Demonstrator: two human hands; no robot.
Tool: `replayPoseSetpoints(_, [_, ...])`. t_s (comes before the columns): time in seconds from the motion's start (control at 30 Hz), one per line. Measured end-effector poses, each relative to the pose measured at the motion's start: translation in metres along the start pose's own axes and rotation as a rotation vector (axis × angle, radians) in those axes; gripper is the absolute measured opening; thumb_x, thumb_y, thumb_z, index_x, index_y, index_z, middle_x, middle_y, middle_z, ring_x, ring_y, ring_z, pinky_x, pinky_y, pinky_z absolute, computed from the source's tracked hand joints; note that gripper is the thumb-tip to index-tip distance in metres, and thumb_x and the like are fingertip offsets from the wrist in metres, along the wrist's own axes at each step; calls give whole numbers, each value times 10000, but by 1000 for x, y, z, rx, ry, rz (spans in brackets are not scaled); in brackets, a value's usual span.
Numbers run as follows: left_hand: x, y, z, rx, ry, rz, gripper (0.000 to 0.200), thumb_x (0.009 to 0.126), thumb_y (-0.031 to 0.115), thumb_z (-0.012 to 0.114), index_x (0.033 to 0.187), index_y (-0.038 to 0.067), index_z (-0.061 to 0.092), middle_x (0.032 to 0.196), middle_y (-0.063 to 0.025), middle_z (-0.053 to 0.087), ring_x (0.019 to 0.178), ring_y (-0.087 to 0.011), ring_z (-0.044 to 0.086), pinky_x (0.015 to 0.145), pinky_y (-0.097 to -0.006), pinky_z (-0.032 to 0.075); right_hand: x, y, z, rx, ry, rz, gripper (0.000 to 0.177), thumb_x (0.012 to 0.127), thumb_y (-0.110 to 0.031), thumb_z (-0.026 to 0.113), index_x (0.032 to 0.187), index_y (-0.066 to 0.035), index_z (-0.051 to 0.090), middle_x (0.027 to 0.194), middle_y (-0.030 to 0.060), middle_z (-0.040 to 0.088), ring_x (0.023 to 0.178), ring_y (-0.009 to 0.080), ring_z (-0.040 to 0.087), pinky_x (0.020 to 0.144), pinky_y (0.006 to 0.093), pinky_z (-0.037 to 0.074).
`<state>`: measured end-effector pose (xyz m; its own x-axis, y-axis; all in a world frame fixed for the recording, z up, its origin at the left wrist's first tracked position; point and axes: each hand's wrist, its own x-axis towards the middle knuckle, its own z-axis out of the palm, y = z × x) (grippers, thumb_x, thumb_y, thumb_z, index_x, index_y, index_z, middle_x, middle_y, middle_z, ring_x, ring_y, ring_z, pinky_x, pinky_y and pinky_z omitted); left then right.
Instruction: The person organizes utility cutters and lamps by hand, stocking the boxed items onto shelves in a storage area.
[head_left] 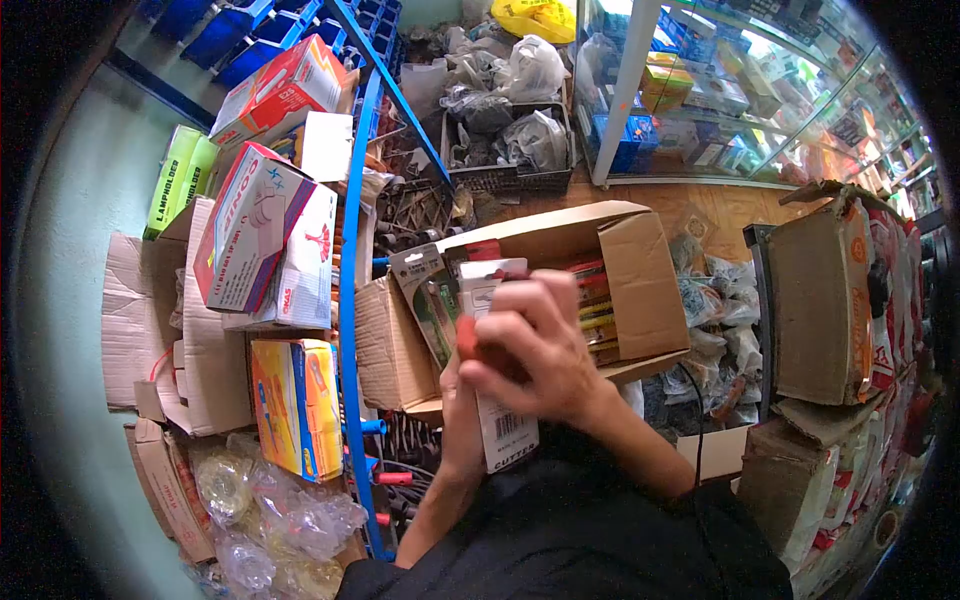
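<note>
A white card pack (510,430) printed "CUTTER" stands in front of me, above the near side of an open cardboard box (640,290). My left hand (462,425) is closed around the pack's left edge. In front of the pack, my right hand (545,350) is blurred, with its fingers curled. Something reddish (468,338) shows at its fingertips, too smeared to name. Inside the box, a grey carded pack (428,300) leans at the left, and several red and yellow packs (597,310) lie at the right.
A blue metal rack post (355,300) rises at the left, beside stacked product boxes (255,230) and clear plastic bags (270,510). Behind the box is a black crate (510,178) of bagged goods. A glass display case (700,110) fills the back right; cartons (825,310) stand at the right.
</note>
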<state>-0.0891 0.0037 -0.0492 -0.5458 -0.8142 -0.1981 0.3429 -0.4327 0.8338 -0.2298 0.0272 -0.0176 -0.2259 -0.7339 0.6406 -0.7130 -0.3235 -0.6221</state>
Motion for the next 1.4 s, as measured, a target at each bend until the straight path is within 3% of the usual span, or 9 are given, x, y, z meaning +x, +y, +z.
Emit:
replayPoseSetpoints(0.1, [4,13,13,77,16,146,657,1031,568,521,1423,42,500,1261,-56,591,1124,-138,589,952,-305,503,-8,-6,9,-67,22,42,346,813,-424,783,1035,-203,636,1095,31,569,1193,320,426,968,496,320])
replayPoseSetpoints(0.3, [7,-3,-17,146,-106,80,619,1059,546,478,1416,42,507,1239,-51,600,1116,-136,591,944,-302,505,-10,-10,5,54,-77,-116,282,840,-429,754,1009,-232,645,1082,5,577,1212,295,466,973,525,297])
replayPoseSetpoints(0.43, [3,35,49,124,160,-102,466,1107,421,416,1351,44,543,1177,-48,624,1047,-131,618,896,-305,522,9,3,1,-38,148,212,302,888,-345,722,1077,-141,603,1041,116,546,1068,341,478,930,491,344])
replayPoseSetpoints(0.67, [13,15,4,51,133,59,412,1092,330,427,1360,29,515,1182,-84,630,1027,-172,648,900,-350,557,-18,-26,-1,44,-212,-70,310,915,-456,687,983,-159,634,1011,48,563,1135,298,494,948,475,362])
replayPoseSetpoints(0.8, [8,8,19,-14,125,13,431,1093,369,427,1339,30,528,1202,-75,616,1087,-174,620,940,-346,533,9,1,-2,92,-8,193,293,902,-383,709,1019,-127,627,991,85,566,1054,327,497,945,466,375])
replayPoseSetpoints(0.97, [28,11,-9,-59,45,217,433,1085,310,399,1426,47,443,1158,-81,613,1066,-177,630,947,-392,530,-12,-30,4,146,-140,44,304,877,-325,750,1044,-96,640,970,79,618,982,319,535,917,451,426])
replayPoseSetpoints(1.03, [38,34,8,31,356,334,447,1094,377,380,1404,64,455,1147,-64,606,1059,-172,633,943,-387,535,-24,-45,6,112,-138,162,281,874,-293,754,1017,-85,631,949,82,619,973,325,540,904,448,427])
replayPoseSetpoints(1.17, [44,32,-28,163,501,444,535,1109,490,291,1422,72,406,1309,-106,534,1223,-198,581,1027,-385,506,-33,-47,15,104,-101,359,250,903,-295,736,948,-76,622,918,90,618,929,313,551,839,433,455])
replayPoseSetpoints(1.4, [34,21,-24,434,383,760,620,1099,482,306,1536,42,301,1417,-152,477,1269,-248,558,1047,-425,496,-19,-43,11,59,-30,272,223,895,-237,744,946,-59,619,891,105,607,885,304,543,794,423,462])
